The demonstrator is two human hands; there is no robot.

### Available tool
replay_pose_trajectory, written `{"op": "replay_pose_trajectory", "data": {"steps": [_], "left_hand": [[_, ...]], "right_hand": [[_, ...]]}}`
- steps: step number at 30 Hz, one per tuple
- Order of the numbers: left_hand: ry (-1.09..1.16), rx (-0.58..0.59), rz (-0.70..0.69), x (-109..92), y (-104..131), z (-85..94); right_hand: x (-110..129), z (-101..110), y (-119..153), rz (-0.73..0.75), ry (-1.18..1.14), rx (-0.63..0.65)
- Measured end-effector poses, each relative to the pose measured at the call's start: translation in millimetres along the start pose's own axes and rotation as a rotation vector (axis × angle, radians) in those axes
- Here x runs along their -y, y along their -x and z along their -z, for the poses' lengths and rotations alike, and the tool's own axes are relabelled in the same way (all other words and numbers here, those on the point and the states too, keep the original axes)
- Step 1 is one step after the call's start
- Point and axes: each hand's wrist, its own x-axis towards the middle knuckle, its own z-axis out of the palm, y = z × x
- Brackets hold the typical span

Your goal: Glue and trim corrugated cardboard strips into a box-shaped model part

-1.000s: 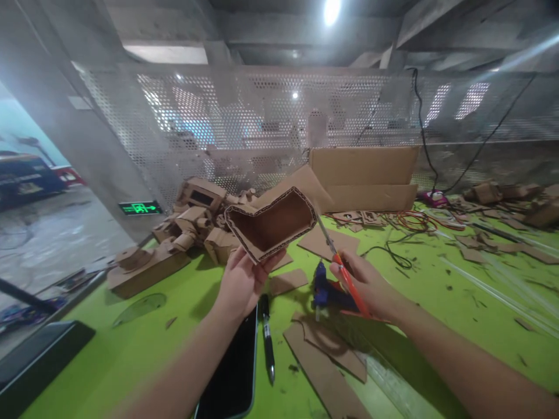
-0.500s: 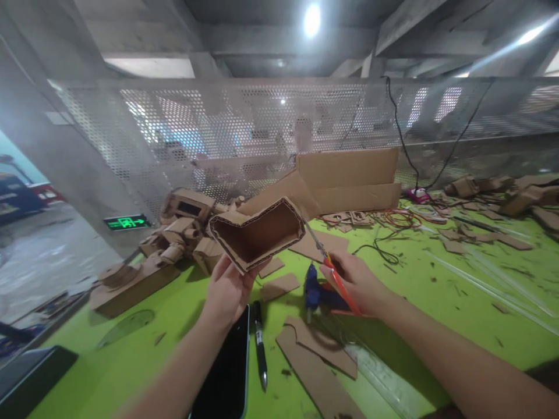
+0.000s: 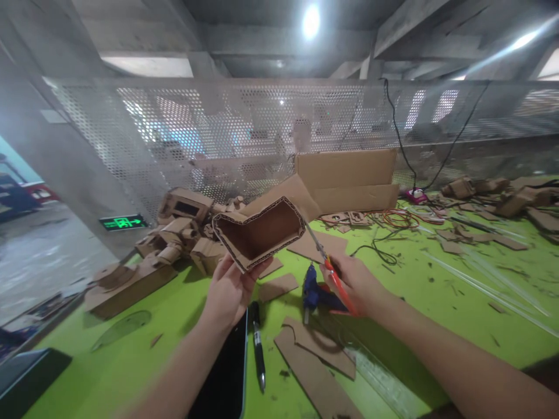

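My left hand (image 3: 229, 294) grips a hollow cardboard box (image 3: 262, 233) from below, its open side facing me and its top edge notched. In my right hand (image 3: 353, 279) is a pair of orange-handled scissors (image 3: 336, 282), the blades pointing up and left at the box's right edge. Whether the blades touch the cardboard, I cannot tell. Under the right hand a blue hot glue gun (image 3: 311, 288) stands on the green table (image 3: 174, 343). Flat cardboard pieces (image 3: 312, 372) lie in front of it, beside a black pen (image 3: 258, 349).
A dark phone or tablet (image 3: 222, 372) lies under my left forearm. Cardboard assemblies (image 3: 179, 227) are piled at the left. Large cardboard sheets (image 3: 349, 180) stand at the back. Orange cable (image 3: 399, 219), scraps and clear glue sticks (image 3: 484, 285) lie on the right. A clear ruler (image 3: 384, 378) is near the front.
The box has tilted very slightly in my left hand. The scissors stay at its right edge, and the whole view has shifted a little.
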Motion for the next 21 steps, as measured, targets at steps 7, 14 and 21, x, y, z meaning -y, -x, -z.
{"op": "replay_pose_trajectory", "data": {"steps": [7, 14, 21], "left_hand": [[-0.044, 0.030, -0.020, -1, 2, 1.7], [-0.087, 0.068, -0.052, -2, 2, -0.5], [-0.156, 0.109, -0.100, -5, 0, 1.6]], "right_hand": [[2, -7, 2, -0.009, 0.002, -0.020], [4, -7, 2, 0.014, -0.002, -0.064], [11, -1, 6, 0.016, -0.187, -0.013]]}}
